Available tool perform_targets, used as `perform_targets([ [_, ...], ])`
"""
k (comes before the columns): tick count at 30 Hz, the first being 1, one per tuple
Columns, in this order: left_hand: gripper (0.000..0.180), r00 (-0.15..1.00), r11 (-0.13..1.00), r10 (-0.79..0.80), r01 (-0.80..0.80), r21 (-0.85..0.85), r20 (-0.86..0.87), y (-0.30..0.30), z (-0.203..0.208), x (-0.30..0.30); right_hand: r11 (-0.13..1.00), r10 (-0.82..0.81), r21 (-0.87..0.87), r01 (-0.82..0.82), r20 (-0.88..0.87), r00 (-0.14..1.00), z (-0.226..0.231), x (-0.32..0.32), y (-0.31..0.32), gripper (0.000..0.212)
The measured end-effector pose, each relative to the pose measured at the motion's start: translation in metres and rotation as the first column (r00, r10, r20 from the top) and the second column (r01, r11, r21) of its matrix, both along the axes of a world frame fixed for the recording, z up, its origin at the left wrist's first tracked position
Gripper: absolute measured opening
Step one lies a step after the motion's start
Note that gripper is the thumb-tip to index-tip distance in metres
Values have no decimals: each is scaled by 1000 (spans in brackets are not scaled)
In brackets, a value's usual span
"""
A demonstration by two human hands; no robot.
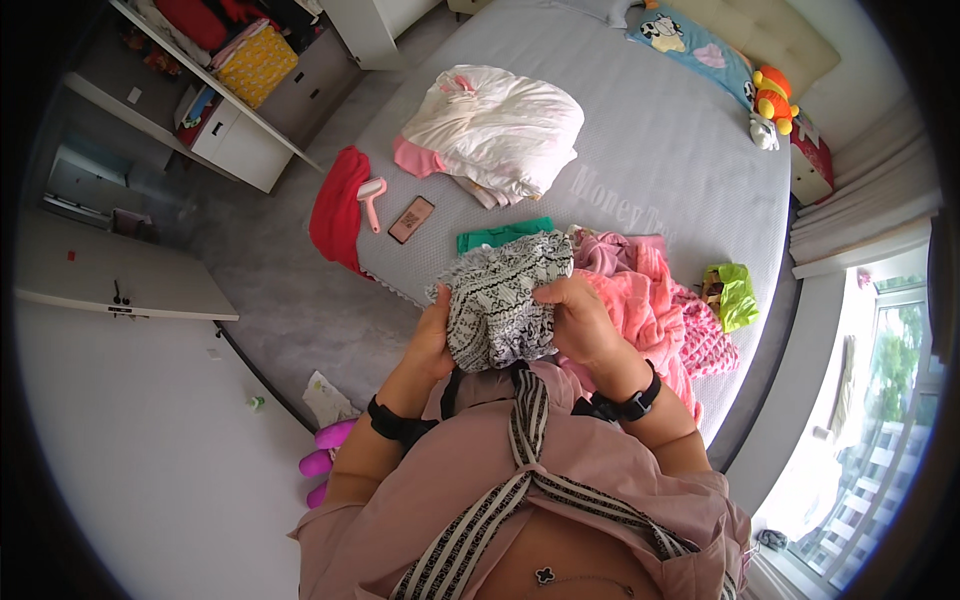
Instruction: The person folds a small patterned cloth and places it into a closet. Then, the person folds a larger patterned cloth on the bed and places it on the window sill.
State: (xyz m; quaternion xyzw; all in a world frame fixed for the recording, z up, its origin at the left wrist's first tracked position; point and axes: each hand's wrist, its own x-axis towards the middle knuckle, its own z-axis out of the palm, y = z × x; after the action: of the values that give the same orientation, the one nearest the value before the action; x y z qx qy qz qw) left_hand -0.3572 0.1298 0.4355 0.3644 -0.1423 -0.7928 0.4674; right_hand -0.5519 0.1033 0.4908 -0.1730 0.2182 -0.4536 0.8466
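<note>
A bunched black-and-white patterned cloth (500, 300) is held up in front of me between both hands; what garment it is I cannot make out. My left hand (432, 335) grips its left side, fingers mostly behind the fabric. On the opposite side my right hand (582, 322) pinches it, thumb on top. Just beyond lies a folded green cloth (505, 235) on the bed. To the right spreads a heap of pink clothes (640, 300), partly behind my right forearm.
On the grey bed (660, 150) rest a white quilt (500, 125), a red cloth (338, 208), a pink lint roller (372, 200), a phone (411, 219) and a green bag (736, 298). A plush toy (774, 100) sits by the pillow. A white door (130, 400) stands at left.
</note>
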Motion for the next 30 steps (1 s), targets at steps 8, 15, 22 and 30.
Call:
perform_targets([
  [8, 61, 986, 963, 14, 32, -269, 167, 8, 0, -10, 1000, -23, 21, 23, 30, 999, 6, -3, -11, 29],
  [15, 46, 904, 884, 390, -314, -346, 175, -14, 22, 23, 833, -531, -494, 251, -583, 615, -2, -19, -21, 21],
  [22, 46, 877, 881, 403, -296, -369, 260, -16, 69, 40, 806, -591, -337, 487, -486, 643, -20, -25, -34, 18],
  [30, 49, 861, 872, 395, -242, -425, 321, -16, 79, 45, 807, -590, -367, 462, -489, 642, -16, -26, -39, 18],
])
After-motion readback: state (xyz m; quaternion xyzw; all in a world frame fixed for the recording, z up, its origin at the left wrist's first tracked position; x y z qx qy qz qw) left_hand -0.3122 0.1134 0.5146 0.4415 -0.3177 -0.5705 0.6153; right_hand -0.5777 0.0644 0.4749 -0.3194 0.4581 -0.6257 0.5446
